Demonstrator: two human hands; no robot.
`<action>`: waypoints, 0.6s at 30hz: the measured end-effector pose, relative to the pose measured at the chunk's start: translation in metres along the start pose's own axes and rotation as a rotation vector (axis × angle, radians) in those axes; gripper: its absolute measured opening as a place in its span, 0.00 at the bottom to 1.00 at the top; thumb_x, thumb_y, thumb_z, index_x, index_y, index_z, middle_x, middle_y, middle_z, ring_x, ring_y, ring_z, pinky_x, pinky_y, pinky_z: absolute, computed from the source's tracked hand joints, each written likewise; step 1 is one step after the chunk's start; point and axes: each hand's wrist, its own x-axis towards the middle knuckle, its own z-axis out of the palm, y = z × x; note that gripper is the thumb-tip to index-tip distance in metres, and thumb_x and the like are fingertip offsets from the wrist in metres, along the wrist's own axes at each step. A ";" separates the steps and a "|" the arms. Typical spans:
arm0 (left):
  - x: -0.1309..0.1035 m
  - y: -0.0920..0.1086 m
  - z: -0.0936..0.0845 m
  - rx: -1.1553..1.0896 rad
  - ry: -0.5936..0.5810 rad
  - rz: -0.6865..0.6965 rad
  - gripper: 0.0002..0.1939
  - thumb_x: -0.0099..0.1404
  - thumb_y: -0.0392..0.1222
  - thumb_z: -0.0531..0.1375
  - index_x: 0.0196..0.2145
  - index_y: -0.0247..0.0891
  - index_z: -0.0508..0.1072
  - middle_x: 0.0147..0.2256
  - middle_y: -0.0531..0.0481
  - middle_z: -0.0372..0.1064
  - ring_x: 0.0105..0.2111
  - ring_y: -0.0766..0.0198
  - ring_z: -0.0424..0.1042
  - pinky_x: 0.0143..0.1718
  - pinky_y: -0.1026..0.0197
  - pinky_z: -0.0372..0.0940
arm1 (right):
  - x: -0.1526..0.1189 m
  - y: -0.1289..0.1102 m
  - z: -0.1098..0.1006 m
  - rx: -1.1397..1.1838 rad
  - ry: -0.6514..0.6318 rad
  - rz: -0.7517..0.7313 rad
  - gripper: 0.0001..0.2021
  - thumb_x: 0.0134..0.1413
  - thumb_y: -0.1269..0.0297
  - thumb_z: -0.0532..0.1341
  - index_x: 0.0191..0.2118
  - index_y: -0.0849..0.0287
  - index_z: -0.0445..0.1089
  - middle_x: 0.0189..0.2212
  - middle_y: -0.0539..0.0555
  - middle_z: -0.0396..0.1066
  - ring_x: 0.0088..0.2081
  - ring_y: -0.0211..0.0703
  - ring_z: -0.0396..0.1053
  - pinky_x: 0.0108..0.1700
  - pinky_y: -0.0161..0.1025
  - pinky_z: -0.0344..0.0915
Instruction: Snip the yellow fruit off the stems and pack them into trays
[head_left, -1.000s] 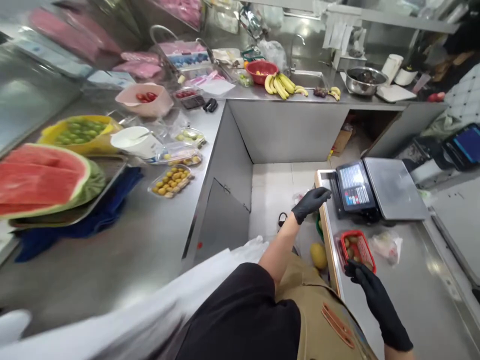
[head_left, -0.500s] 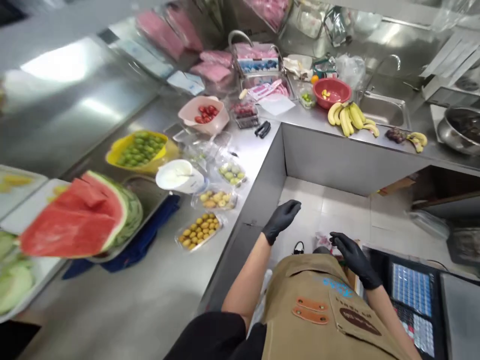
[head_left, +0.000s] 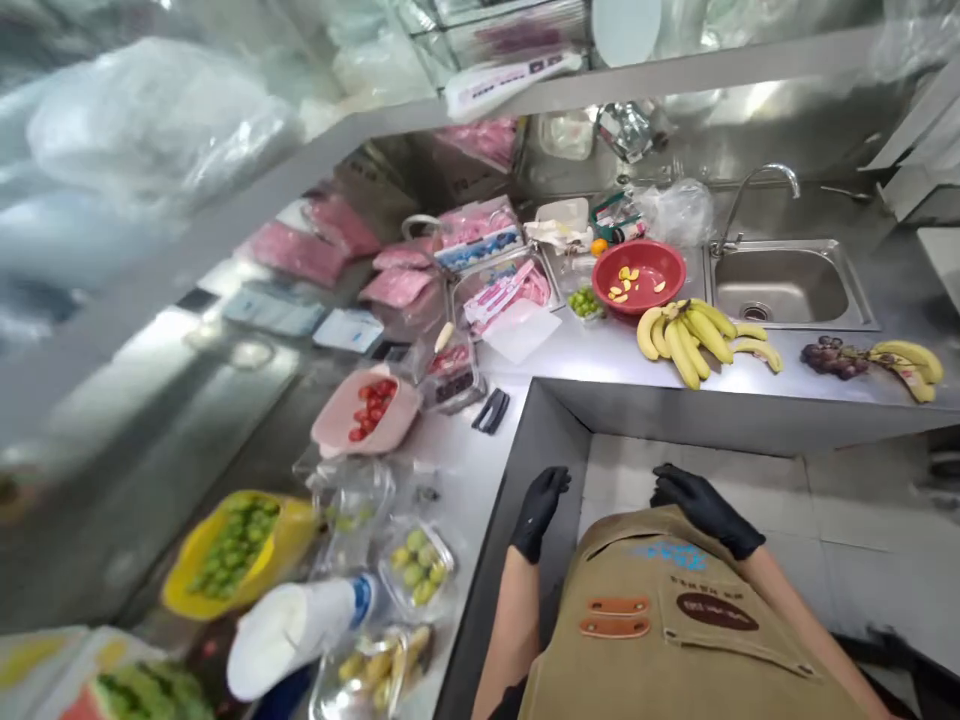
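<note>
My left hand (head_left: 541,510), in a black glove, hangs just past the counter's inner edge, fingers loosely bent and nothing seen in them. In front of the brown apron (head_left: 652,580) is my right hand (head_left: 697,505), also black-gloved, with its fingers loosely curved and no object in it. Nearest to the left hand on the counter lies a small black object (head_left: 491,411), perhaps a stapler. Beside that stand a clear box of dark red fruit (head_left: 451,385) and a pink basin (head_left: 330,420) of red tomatoes (head_left: 373,407). Neither hand touches any of these.
The steel counter (head_left: 480,500) turns a corner ahead. Along its back part are a red basin (head_left: 656,262), bananas (head_left: 694,340), grapes (head_left: 832,357) and a sink (head_left: 787,285). A yellow basin (head_left: 180,580), fruit boxes (head_left: 418,565) and a watermelon (head_left: 150,690) are left.
My view has swung ahead and to the right, bringing the sink and bananas closer and pushing the watermelon to the lower left. Both gloved hands have come nearer the corner, holding nothing visible.
</note>
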 end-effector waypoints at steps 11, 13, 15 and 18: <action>0.378 0.417 0.087 0.321 -0.103 0.851 0.15 0.77 0.48 0.60 0.47 0.36 0.82 0.49 0.40 0.84 0.50 0.53 0.80 0.57 0.54 0.72 | 0.158 -0.042 -0.191 0.304 0.633 0.180 0.39 0.60 0.24 0.66 0.57 0.57 0.83 0.52 0.65 0.84 0.51 0.59 0.83 0.57 0.56 0.78; 0.448 0.491 0.115 0.344 -0.076 0.944 0.12 0.78 0.43 0.60 0.47 0.33 0.81 0.49 0.39 0.83 0.50 0.53 0.79 0.59 0.53 0.71 | 0.168 -0.046 -0.189 0.282 0.752 0.202 0.37 0.63 0.27 0.66 0.57 0.57 0.83 0.55 0.65 0.84 0.53 0.59 0.83 0.58 0.56 0.79; 0.515 0.559 0.150 0.416 -0.046 0.969 0.11 0.79 0.36 0.58 0.47 0.29 0.80 0.51 0.35 0.82 0.53 0.53 0.78 0.62 0.51 0.69 | 0.177 -0.049 -0.177 0.311 0.859 0.255 0.36 0.63 0.30 0.67 0.58 0.57 0.82 0.56 0.65 0.83 0.54 0.61 0.83 0.59 0.58 0.79; 0.596 0.631 0.204 0.719 -0.242 1.032 0.11 0.78 0.34 0.58 0.41 0.24 0.77 0.48 0.33 0.81 0.53 0.55 0.76 0.62 0.53 0.68 | 0.194 -0.054 -0.145 0.419 0.971 0.359 0.33 0.63 0.31 0.67 0.57 0.55 0.83 0.55 0.64 0.84 0.54 0.63 0.84 0.58 0.60 0.81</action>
